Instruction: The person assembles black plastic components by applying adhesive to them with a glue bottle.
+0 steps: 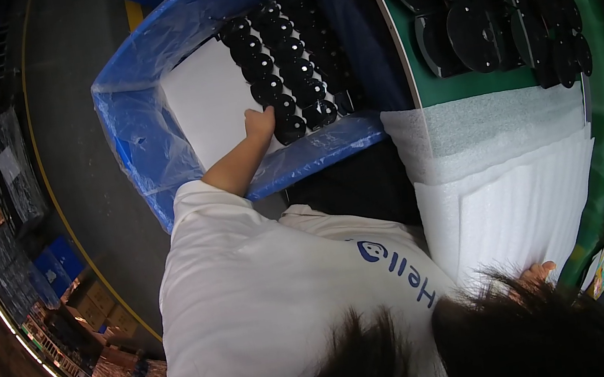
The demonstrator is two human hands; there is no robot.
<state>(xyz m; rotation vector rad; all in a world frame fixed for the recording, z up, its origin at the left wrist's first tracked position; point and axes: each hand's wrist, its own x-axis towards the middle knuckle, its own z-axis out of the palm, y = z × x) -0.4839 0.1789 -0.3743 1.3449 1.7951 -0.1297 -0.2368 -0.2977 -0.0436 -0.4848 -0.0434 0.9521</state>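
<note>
Black discs (pixel 265 89) in the blue bin (pixel 128 147), eleven o'clock, leave its white sheet (pixel 209 101) part-bare; black panels (pixel 470 37) remain benchside, two o'clock. Left hand (pixel 259 123) meets discs, right hand (pixel 538 273) foam sheets (pixel 514 213); fingers' grasp: cannot tell.

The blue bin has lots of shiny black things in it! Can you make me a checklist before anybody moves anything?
1. Black parts in rows inside the blue bin: ok, the black parts are lined up.
2. White sheet showing beside them: ok, on their left.
3. Left hand away from the parts: not ok, it's at the leftmost row.
4. Left hand's grip: cannot tell.
5. Right hand holding foam sheets: cannot tell, hair partly hides it.
</note>
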